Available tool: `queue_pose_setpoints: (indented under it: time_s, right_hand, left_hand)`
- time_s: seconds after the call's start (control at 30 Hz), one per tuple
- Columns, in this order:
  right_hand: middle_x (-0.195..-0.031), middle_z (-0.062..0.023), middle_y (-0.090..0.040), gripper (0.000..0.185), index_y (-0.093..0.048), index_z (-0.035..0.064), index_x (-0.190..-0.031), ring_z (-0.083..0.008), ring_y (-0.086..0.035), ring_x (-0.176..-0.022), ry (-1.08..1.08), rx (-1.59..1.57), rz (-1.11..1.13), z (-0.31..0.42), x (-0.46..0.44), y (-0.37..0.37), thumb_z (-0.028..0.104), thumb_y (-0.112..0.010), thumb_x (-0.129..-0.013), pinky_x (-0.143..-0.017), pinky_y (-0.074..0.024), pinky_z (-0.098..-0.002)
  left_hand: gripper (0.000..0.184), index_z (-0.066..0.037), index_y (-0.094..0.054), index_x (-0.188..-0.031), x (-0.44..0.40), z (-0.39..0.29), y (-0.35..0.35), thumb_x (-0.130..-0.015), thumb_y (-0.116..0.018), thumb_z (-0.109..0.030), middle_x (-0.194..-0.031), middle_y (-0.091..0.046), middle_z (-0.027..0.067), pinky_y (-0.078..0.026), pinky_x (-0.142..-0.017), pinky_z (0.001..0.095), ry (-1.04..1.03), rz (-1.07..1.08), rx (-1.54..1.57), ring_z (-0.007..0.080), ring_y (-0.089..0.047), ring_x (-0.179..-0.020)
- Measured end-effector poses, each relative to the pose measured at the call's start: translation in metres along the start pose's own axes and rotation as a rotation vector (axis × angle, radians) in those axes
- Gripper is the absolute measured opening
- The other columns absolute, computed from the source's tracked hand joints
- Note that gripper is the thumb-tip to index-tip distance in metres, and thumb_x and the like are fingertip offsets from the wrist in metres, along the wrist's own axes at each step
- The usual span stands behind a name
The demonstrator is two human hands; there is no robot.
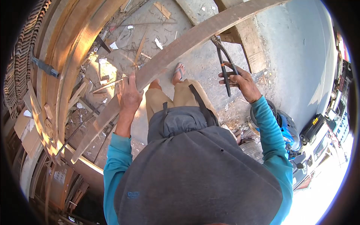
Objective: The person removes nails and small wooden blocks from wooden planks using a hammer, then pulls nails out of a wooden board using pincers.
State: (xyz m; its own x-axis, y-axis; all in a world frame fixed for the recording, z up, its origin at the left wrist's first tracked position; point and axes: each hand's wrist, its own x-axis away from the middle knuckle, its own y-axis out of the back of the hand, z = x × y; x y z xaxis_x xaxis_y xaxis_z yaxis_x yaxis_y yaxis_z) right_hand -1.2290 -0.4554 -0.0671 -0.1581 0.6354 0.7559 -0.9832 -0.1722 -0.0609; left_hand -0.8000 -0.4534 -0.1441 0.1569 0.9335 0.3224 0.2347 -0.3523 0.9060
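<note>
One plank [176,50] slants across – at ten o'clock, the left hand [130,96] grips it. At two o'clock, the right hand [245,83] clasps pincers [222,62], head against the plank's edge.

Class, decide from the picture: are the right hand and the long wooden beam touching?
Apart. The head view shows floor between the right hand and the long wooden beam; pincers in that hand extend toward it.

Pincers [222,65] at edge of plank [172,54]
</note>
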Motion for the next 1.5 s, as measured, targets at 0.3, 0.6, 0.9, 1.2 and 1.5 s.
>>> queue_pose_setpoints:
  time_s: [0.3, 0.6, 0.9, 1.2, 1.5]
  right_hand:
    - [-0.120, -0.0241, -0.067, 0.062, -0.042, 0.0031, -0.152, -0.0342, -0.070, -0.109, -0.122, 0.095, 0.185, 0.032, -0.015, 0.054, 0.021, -0.045, -0.093, -0.101, -0.0560, -0.0438]
    - [-0.122, -0.0249, -0.067, 0.057, -0.045, 0.0072, -0.152, -0.0320, -0.071, -0.108, -0.154, 0.190, 0.202, 0.046, -0.018, 0.062, 0.021, -0.046, -0.097, -0.097, -0.0577, -0.0416]
    - [-0.074, -0.0005, -0.051, 0.041, -0.058, 0.0033, -0.098, -0.0104, -0.049, -0.056, -0.300, -0.178, 0.092, -0.006, -0.021, 0.007, 0.044, -0.056, -0.105, -0.049, -0.0441, -0.0278]
    - [-0.071, -0.0020, -0.049, 0.044, -0.053, 0.0035, -0.090, -0.0095, -0.046, -0.054, -0.140, -0.349, -0.184, -0.027, -0.026, -0.068, 0.045, -0.060, -0.102, -0.046, -0.0401, -0.0266]
    - [-0.072, -0.0009, -0.047, 0.043, -0.053, 0.0044, -0.093, -0.0089, -0.043, -0.053, -0.044, -0.441, -0.298, -0.040, -0.035, -0.103, 0.046, -0.058, -0.104, -0.047, -0.0381, -0.0256]
  left_hand:
    - [0.089, -0.010, -0.044, -0.145, 0.000, -0.003, 0.001, -0.068, -0.088, -0.013, -0.117, -0.057, 0.0175, -0.046, -0.095, 0.0521, 0.013, -0.003, -0.064, 0.0391, -0.056, -0.113]
    - [0.088, -0.012, -0.044, -0.146, 0.000, -0.005, 0.003, -0.070, -0.087, -0.015, -0.119, -0.056, 0.0156, -0.046, -0.096, 0.0537, 0.032, 0.022, -0.097, 0.0379, -0.056, -0.114]
    - [0.090, -0.011, -0.045, -0.145, -0.004, 0.000, -0.003, -0.065, -0.088, -0.015, -0.115, -0.057, 0.0130, -0.046, -0.089, 0.0499, -0.032, -0.032, -0.114, 0.0340, -0.057, -0.109]
    - [0.082, -0.007, -0.047, -0.141, -0.008, 0.004, 0.002, -0.073, -0.086, -0.032, -0.106, -0.058, 0.0145, -0.046, -0.082, 0.0494, -0.099, -0.026, -0.113, 0.0347, -0.059, -0.099]
    - [0.089, -0.006, -0.046, -0.142, -0.007, 0.004, 0.000, -0.066, -0.091, -0.023, -0.107, -0.057, 0.0153, -0.047, -0.088, 0.0505, -0.044, 0.027, -0.098, 0.0357, -0.058, -0.105]
